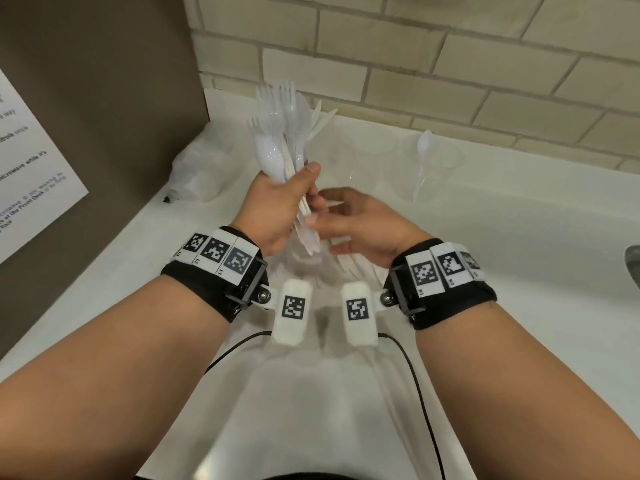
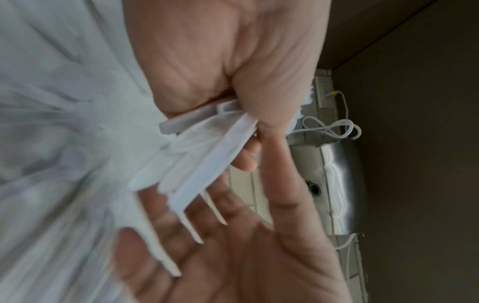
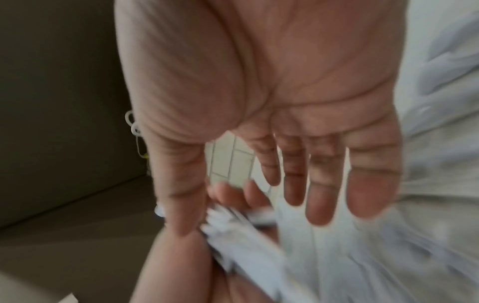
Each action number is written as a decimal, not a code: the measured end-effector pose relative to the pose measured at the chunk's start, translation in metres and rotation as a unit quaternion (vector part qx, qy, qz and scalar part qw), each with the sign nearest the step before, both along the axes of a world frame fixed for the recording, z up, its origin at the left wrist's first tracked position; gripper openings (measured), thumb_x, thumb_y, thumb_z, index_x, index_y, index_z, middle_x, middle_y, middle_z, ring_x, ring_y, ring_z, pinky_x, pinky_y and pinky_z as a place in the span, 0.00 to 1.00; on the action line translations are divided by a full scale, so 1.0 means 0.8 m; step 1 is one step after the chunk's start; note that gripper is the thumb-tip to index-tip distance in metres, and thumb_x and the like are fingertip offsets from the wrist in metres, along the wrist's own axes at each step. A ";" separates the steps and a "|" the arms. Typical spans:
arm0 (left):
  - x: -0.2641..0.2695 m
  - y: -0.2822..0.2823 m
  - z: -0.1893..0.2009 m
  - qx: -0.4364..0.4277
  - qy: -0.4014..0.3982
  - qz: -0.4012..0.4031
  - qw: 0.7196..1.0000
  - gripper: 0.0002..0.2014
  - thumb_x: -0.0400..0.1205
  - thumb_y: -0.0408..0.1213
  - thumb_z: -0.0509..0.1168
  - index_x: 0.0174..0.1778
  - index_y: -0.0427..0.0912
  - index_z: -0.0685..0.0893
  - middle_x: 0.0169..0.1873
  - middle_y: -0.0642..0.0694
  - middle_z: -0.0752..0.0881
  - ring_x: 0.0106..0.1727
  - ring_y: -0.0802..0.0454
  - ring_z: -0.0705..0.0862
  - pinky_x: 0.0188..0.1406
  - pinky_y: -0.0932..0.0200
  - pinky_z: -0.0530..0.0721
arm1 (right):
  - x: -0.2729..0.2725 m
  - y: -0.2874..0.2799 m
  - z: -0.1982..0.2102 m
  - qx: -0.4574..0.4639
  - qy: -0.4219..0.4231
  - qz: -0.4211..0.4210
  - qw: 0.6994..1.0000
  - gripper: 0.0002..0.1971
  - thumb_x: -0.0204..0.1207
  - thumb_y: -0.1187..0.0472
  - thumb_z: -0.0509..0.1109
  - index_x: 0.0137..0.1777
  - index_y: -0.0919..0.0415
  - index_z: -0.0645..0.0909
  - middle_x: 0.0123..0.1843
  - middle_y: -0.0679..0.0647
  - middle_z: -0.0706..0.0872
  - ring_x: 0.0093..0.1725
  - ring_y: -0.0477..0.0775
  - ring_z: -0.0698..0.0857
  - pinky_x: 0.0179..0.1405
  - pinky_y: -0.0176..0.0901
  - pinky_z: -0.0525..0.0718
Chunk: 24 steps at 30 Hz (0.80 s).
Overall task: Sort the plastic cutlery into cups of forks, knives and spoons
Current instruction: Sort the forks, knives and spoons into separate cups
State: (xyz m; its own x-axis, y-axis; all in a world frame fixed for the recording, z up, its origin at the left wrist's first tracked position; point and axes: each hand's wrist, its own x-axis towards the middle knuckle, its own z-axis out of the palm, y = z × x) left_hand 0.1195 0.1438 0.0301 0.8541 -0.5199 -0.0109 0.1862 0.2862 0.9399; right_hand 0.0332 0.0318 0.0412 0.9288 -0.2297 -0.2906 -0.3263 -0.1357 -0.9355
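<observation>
My left hand grips a bundle of white plastic cutlery, forks, spoons and knives mixed, heads up and handles fanning out below the fist. My right hand is open beside it, fingers spread, fingertips close to the handle ends; whether they touch is blurred. Behind the hands stand clear plastic cups: one holds nothing I can make out, and the right one holds a single white spoon. A third clear cup sits low between my wrists, under the handles.
A white counter runs to a tiled wall. A crumpled plastic bag lies at the back left by a brown panel bearing a printed notice. A steel sink rim shows at the right. Black cables trail toward me.
</observation>
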 end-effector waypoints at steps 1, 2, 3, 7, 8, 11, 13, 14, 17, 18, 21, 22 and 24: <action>0.002 0.003 -0.002 0.009 -0.001 -0.023 1.000 0.07 0.82 0.36 0.67 0.39 0.39 0.81 0.25 0.48 0.78 0.26 0.52 0.79 0.33 0.54 0.82 | 0.002 -0.004 0.007 -0.009 -0.033 -0.047 0.998 0.27 0.71 0.55 0.78 0.68 0.55 0.74 0.53 0.52 0.85 0.52 0.52 0.87 0.47 0.47 0.83; 0.003 0.006 -0.004 0.019 0.004 -0.050 0.999 0.07 0.82 0.37 0.67 0.40 0.39 0.80 0.26 0.47 0.78 0.25 0.53 0.77 0.30 0.55 0.80 | 0.004 -0.009 0.012 -0.029 -0.078 -0.101 0.991 0.21 0.72 0.56 0.77 0.63 0.54 0.77 0.48 0.50 0.84 0.46 0.50 0.85 0.42 0.44 0.82; 0.004 0.009 -0.007 0.028 0.012 -0.077 0.997 0.07 0.83 0.39 0.66 0.41 0.40 0.79 0.28 0.47 0.77 0.25 0.53 0.75 0.28 0.56 0.79 | 0.006 -0.011 0.018 -0.056 -0.128 -0.142 0.980 0.13 0.73 0.58 0.76 0.56 0.53 0.80 0.43 0.49 0.82 0.39 0.47 0.83 0.37 0.42 0.81; 0.005 0.014 -0.017 0.045 0.044 -0.145 0.987 0.07 0.83 0.42 0.65 0.49 0.42 0.80 0.36 0.46 0.79 0.27 0.56 0.73 0.27 0.59 0.77 | 0.018 -0.008 0.034 -0.126 -0.204 -0.114 0.964 0.05 0.74 0.66 0.74 0.45 0.54 0.84 0.36 0.50 0.81 0.28 0.43 0.78 0.29 0.37 0.80; 0.004 0.015 -0.019 0.042 0.053 -0.162 0.984 0.07 0.82 0.43 0.66 0.50 0.43 0.81 0.37 0.46 0.80 0.27 0.56 0.73 0.28 0.59 0.76 | 0.022 -0.004 0.034 -0.143 -0.200 -0.097 0.964 0.06 0.74 0.67 0.73 0.46 0.56 0.85 0.36 0.51 0.82 0.29 0.44 0.79 0.30 0.37 0.81; 0.005 0.019 -0.022 -0.003 0.089 -0.215 0.972 0.06 0.80 0.42 0.65 0.48 0.44 0.82 0.35 0.47 0.79 0.28 0.56 0.72 0.29 0.60 0.75 | 0.032 0.005 0.031 -0.168 -0.197 -0.090 0.962 0.06 0.72 0.68 0.75 0.47 0.59 0.84 0.38 0.51 0.84 0.34 0.50 0.84 0.37 0.43 0.88; 0.007 0.024 -0.023 -0.032 0.110 -0.241 0.964 0.06 0.80 0.42 0.64 0.49 0.45 0.81 0.36 0.47 0.77 0.29 0.56 0.72 0.30 0.59 0.75 | 0.036 0.006 0.027 -0.165 -0.203 -0.097 0.960 0.06 0.72 0.67 0.76 0.45 0.58 0.82 0.38 0.51 0.83 0.36 0.53 0.85 0.42 0.50 0.89; 0.009 0.026 -0.024 -0.047 0.119 -0.254 0.959 0.07 0.79 0.43 0.64 0.51 0.46 0.80 0.37 0.47 0.76 0.29 0.56 0.72 0.31 0.59 0.75 | 0.037 0.006 0.025 -0.162 -0.207 -0.103 0.960 0.08 0.72 0.67 0.76 0.44 0.57 0.80 0.39 0.52 0.82 0.37 0.55 0.86 0.42 0.53 0.90; 0.013 0.032 -0.027 -0.084 0.150 -0.286 0.943 0.11 0.78 0.44 0.65 0.56 0.48 0.78 0.39 0.48 0.76 0.30 0.57 0.73 0.34 0.58 0.74 | 0.040 0.009 0.022 -0.173 -0.231 -0.131 0.948 0.14 0.69 0.64 0.78 0.44 0.52 0.75 0.42 0.50 0.81 0.39 0.57 0.85 0.41 0.57 0.90; 0.014 0.033 -0.028 -0.086 0.156 -0.288 0.941 0.11 0.79 0.44 0.64 0.56 0.48 0.77 0.39 0.48 0.77 0.30 0.57 0.73 0.34 0.58 0.74 | 0.041 0.011 0.022 -0.187 -0.245 -0.143 0.941 0.17 0.67 0.63 0.79 0.46 0.49 0.73 0.45 0.48 0.80 0.40 0.56 0.84 0.41 0.57 0.89; 0.016 0.035 -0.029 -0.066 0.152 -0.284 0.944 0.06 0.82 0.43 0.61 0.53 0.49 0.78 0.36 0.48 0.77 0.29 0.55 0.72 0.31 0.58 0.74 | 0.045 0.014 0.025 -0.215 -0.279 -0.162 0.922 0.28 0.67 0.57 0.79 0.62 0.40 0.69 0.61 0.47 0.75 0.50 0.50 0.80 0.48 0.51 0.88; 0.017 0.035 -0.029 -0.058 0.147 -0.286 0.945 0.05 0.82 0.43 0.61 0.50 0.49 0.78 0.35 0.48 0.77 0.29 0.55 0.72 0.31 0.58 0.74 | 0.047 0.014 0.026 -0.222 -0.283 -0.156 0.920 0.30 0.70 0.55 0.77 0.68 0.39 0.68 0.64 0.46 0.74 0.50 0.47 0.79 0.52 0.50 0.87; 0.018 0.036 -0.028 -0.053 0.142 -0.291 0.945 0.03 0.82 0.42 0.60 0.48 0.49 0.77 0.34 0.48 0.76 0.27 0.55 0.72 0.31 0.58 0.75 | 0.052 0.012 0.028 -0.242 -0.272 -0.130 0.922 0.26 0.75 0.55 0.73 0.72 0.46 0.70 0.60 0.42 0.76 0.41 0.38 0.77 0.53 0.48 0.84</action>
State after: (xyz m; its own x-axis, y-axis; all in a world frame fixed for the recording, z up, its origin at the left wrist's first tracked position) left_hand 0.1338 0.1723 0.0073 0.3930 -0.9119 -0.1179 0.5809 0.1468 0.8006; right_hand 0.0745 0.0418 0.0638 0.8022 -0.4463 0.3967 0.0924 -0.5636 -0.8209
